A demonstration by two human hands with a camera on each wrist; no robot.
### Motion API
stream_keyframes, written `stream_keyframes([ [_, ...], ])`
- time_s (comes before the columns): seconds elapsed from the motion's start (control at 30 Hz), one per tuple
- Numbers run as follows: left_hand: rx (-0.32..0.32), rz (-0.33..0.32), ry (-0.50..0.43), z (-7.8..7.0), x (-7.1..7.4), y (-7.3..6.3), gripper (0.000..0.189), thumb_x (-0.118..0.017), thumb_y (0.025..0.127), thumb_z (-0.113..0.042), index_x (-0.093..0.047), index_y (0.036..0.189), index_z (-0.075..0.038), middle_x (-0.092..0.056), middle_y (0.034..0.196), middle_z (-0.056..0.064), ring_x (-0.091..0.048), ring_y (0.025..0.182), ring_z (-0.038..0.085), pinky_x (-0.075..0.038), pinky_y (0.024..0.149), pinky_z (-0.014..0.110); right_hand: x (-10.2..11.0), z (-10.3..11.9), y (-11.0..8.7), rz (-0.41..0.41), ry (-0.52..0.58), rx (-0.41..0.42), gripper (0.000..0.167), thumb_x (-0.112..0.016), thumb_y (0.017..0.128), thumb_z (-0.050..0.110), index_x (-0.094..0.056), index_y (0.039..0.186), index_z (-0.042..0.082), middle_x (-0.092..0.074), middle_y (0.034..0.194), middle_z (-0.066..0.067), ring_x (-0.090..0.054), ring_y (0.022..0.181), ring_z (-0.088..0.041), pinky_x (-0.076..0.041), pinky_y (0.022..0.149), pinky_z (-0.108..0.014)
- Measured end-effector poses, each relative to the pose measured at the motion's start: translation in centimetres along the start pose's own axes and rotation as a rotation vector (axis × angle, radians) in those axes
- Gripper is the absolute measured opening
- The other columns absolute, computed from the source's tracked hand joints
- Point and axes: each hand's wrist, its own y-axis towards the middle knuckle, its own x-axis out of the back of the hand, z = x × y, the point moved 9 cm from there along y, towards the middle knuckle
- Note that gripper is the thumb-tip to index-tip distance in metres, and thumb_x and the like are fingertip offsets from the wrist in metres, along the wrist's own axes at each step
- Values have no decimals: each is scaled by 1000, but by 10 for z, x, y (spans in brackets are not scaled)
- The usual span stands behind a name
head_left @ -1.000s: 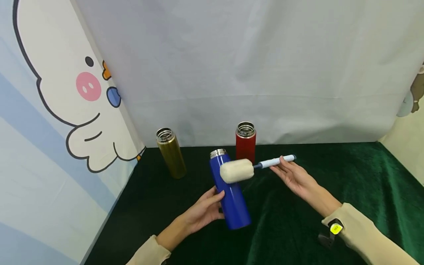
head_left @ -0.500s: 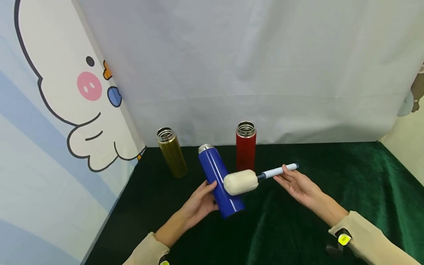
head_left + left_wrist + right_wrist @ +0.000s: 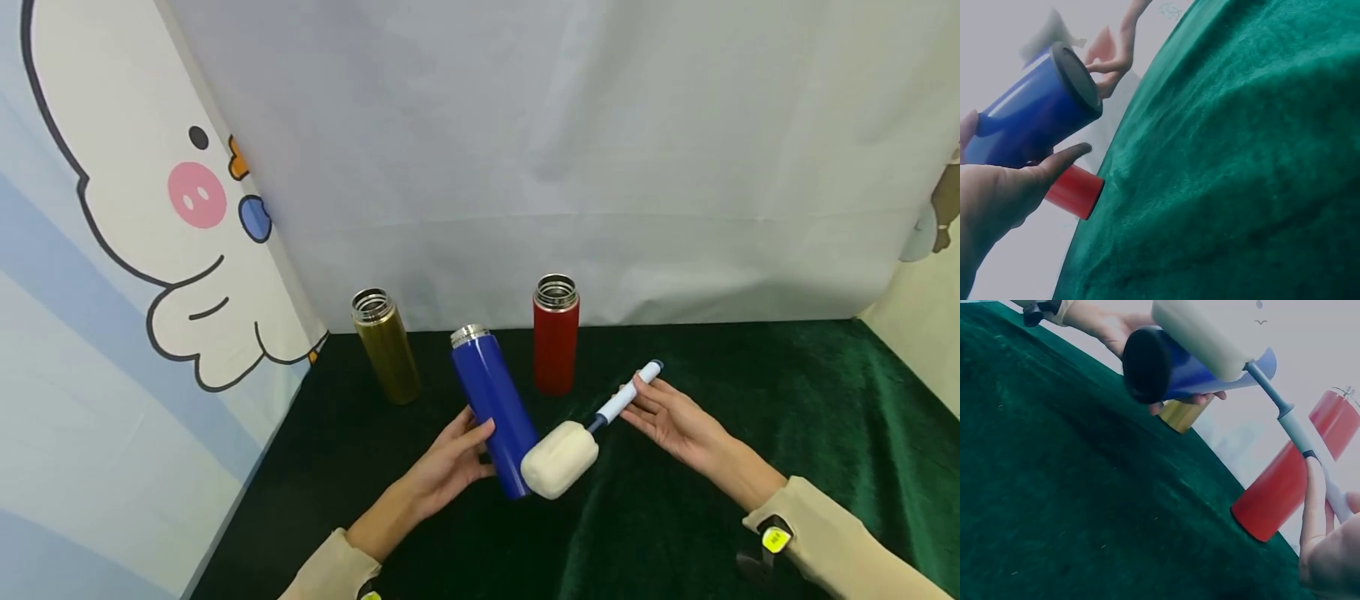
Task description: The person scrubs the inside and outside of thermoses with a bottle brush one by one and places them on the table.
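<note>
My left hand (image 3: 450,467) grips a blue thermos bottle (image 3: 491,392) around its middle, lifted and tilted with its open steel mouth up and to the left. In the left wrist view the dark base of the blue bottle (image 3: 1029,112) faces the camera. My right hand (image 3: 675,421) pinches the pale blue handle of a bottle brush (image 3: 558,460). Its white sponge head overlaps the lower end of the blue bottle in the head view; in the right wrist view the sponge head (image 3: 1204,340) lies across the bottle's side. Whether they touch is hard to tell.
A red bottle (image 3: 555,346) without a lid stands upright at the back middle. To its left, a lidless gold bottle (image 3: 387,350) stands too. Dark green cloth (image 3: 750,375) covers the table, and a pale curtain (image 3: 600,167) hangs behind.
The blue bottle has shifted up and left, then stayed nearly still. The brush head has swung downward along the bottle toward its base, and the handle now slants more steeply.
</note>
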Motion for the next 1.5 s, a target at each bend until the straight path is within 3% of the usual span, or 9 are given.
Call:
stream_keyframes([
  [0.13, -5, 30, 69, 6, -7, -1, 73, -49, 108, -17, -3, 164, -30, -19, 168, 17, -34, 150, 36, -29, 118, 69, -7, 9, 5, -40, 121, 33, 32, -51, 107, 24, -33, 133, 18, -66, 111, 1, -68, 104, -8, -55, 99, -22],
  [0.33, 31, 83, 105, 13, -18, 0, 74, -51, 107, -19, -5, 164, -29, -22, 168, 18, -36, 149, 37, -31, 118, 68, -32, 29, 10, -10, 401, 106, 27, -55, 104, 14, -38, 125, 15, -66, 113, -7, -72, 102, -19, -55, 102, -29],
  [0.47, 47, 81, 131, 15, -19, -1, 75, -53, 106, -19, -6, 164, -28, -26, 165, 19, -40, 146, 35, -33, 118, 66, -37, 32, 8, -2, 513, 110, 28, -57, 102, 10, -41, 126, 14, -63, 118, -10, -72, 103, -24, -52, 107, -32],
  [0.67, 0, 63, 137, 8, -17, -4, 76, -54, 105, -16, -8, 164, -30, -28, 164, 17, -44, 143, 30, -36, 117, 62, -21, 15, -1, -45, 267, 59, 28, -54, 105, 21, -37, 126, 19, -66, 113, -2, -69, 105, -12, -54, 102, -25],
  [0.83, -42, 51, 65, -4, -14, -7, 71, -47, 108, -15, -6, 164, -30, -23, 164, 13, -42, 144, 28, -32, 120, 62, -3, 0, -13, -34, 41, 27, 22, -52, 107, 25, -43, 126, 19, -62, 116, 3, -66, 109, -8, -55, 100, -25],
  [1.03, -48, 83, 4, -12, -14, -5, 66, -39, 111, -19, -1, 165, -26, -15, 170, 13, -27, 154, 34, -22, 121, 69, 10, -5, -18, -27, -67, 17, 25, -51, 108, 27, -43, 129, 18, -60, 118, 4, -65, 109, -7, -56, 100, -26],
  [1.17, -48, 87, -8, -10, -15, -5, 63, -36, 112, -23, -2, 165, -26, -20, 169, 12, -30, 153, 31, -21, 122, 69, 7, -4, -13, -7, -130, 27, 32, -49, 109, 28, -35, 135, 14, -62, 116, 4, -65, 109, -8, -56, 99, -25],
  [1.3, -31, 97, -33, -6, -18, -6, 62, -35, 112, -23, -2, 165, -26, -20, 169, 13, -29, 153, 31, -19, 123, 68, -3, 4, -4, -10, -88, 46, 28, -50, 108, 25, -40, 131, 13, -64, 114, 3, -66, 107, -7, -57, 97, -25],
  [1.5, -4, 96, 25, 2, -24, -6, 69, -43, 110, -21, -1, 165, -25, -16, 170, 14, -29, 153, 34, -23, 122, 68, -26, 24, 7, -20, 134, 78, 29, -53, 106, 19, -36, 130, 14, -64, 114, -1, -69, 104, -10, -56, 100, -26],
])
